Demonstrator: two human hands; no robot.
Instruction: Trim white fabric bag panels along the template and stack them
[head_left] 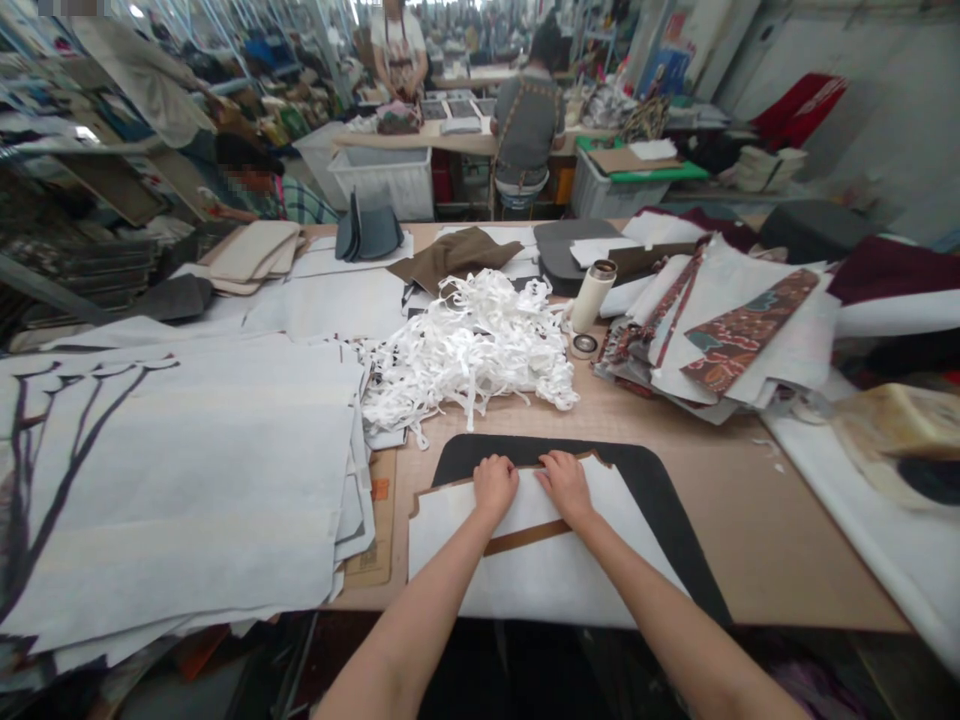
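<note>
A white sheet (540, 585) with a brown strip across it and brown edging along its top lies over a dark grey board (660, 500) at the table's front. Both hands rest at the sheet's upper edge, a small gap apart. My left hand (496, 484) has its fingers curled down on the edge, pressed together. My right hand (565, 486) bends over the same edge just right of it, fingers closed against the brown trim. The fingertips and what lies beneath them are partly hidden.
White ribbons (480, 350) lie heaped behind the board. A large stack of white sheets (195, 470) fills the left. Behind right are a cream bottle (594, 297) and patterned pieces (750, 320). Several people are beyond the table (795, 530).
</note>
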